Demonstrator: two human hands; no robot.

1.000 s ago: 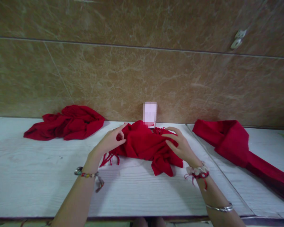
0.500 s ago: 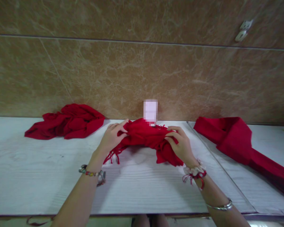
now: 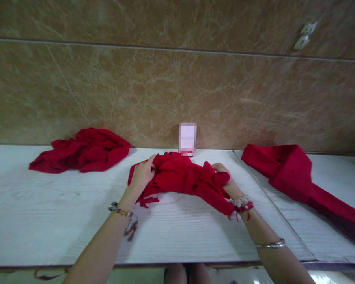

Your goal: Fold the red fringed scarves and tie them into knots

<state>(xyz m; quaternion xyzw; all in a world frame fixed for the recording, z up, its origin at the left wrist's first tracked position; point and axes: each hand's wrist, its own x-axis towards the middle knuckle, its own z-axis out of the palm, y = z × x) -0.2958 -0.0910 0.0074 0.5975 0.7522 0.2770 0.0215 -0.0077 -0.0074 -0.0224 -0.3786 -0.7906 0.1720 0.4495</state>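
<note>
A bunched red scarf [image 3: 177,173] with fringe at its left end lies on the white table in front of me. My left hand [image 3: 145,171] grips its left side, the fingers curled into the cloth. At the other side my right hand [image 3: 227,179] has hold of the scarf's right part; folds of cloth cover most of those fingers. The scarf's right end slants down toward my right wrist.
To the left lies a crumpled red cloth [image 3: 85,152]. A folded red scarf [image 3: 292,169] stretches off toward the right edge, past a seam in the white table [image 3: 177,232]. Behind stands a blurred white card [image 3: 187,138] against the brown marbled wall [image 3: 177,90].
Both hands have closed further on the scarf. Its right part is now lifted and folded over my right fingers, and the left fringe has shifted to the right.
</note>
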